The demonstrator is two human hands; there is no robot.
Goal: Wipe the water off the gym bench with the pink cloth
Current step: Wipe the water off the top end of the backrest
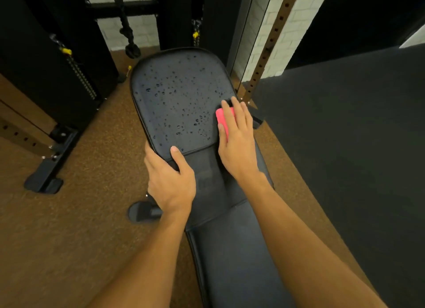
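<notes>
The black gym bench (pixel 179 96) runs away from me, and many water drops (pixel 184 114) dot its far pad. My right hand (pixel 238 144) lies flat on the folded pink cloth (pixel 224 119), pressing it against the right edge of that pad. Only the cloth's left side shows past my fingers. My left hand (pixel 171 179) grips the near left corner of the wet pad, thumb on top. The nearer pad under my arms looks dry.
Brown carpet (pixel 80 215) surrounds the bench. A black rack foot (pixel 46 176) and weight stack (pixel 78 78) stand at the left, a perforated upright (pixel 269 48) at the right. A dark mat (pixel 345 147) covers the floor on the right.
</notes>
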